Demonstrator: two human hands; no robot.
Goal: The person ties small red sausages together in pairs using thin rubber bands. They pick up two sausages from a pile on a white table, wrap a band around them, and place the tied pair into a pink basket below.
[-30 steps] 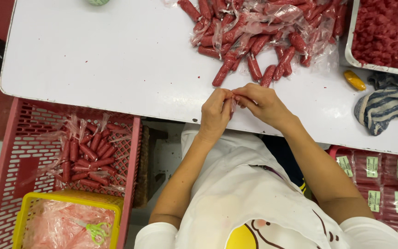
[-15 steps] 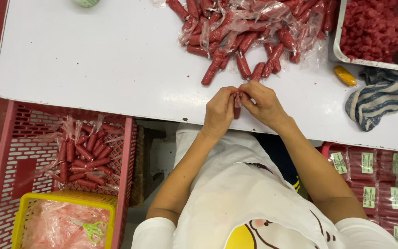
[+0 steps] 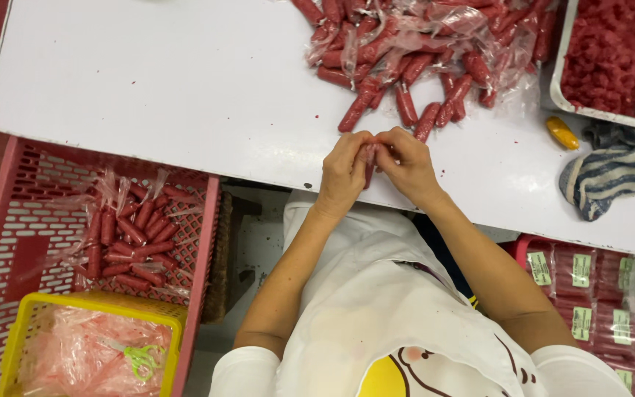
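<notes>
At the near edge of the white table (image 3: 148, 88), the left hand (image 3: 343, 173) and right hand (image 3: 408, 165) meet, fingers pinched together on one red sausage (image 3: 370, 170) held upright between them. A pile of sausages (image 3: 413, 51) in clear wrap lies just beyond; a pink crate (image 3: 9, 242) sits lower left.

A small red sausage (image 3: 370, 167) stands nearly upright, pinched between fingertips.

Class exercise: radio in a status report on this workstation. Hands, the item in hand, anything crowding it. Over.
Left hand and right hand together, fingers pinching one red sausage over the white table. Pile of wrapped sausages just beyond. Nothing between. Over.
</notes>
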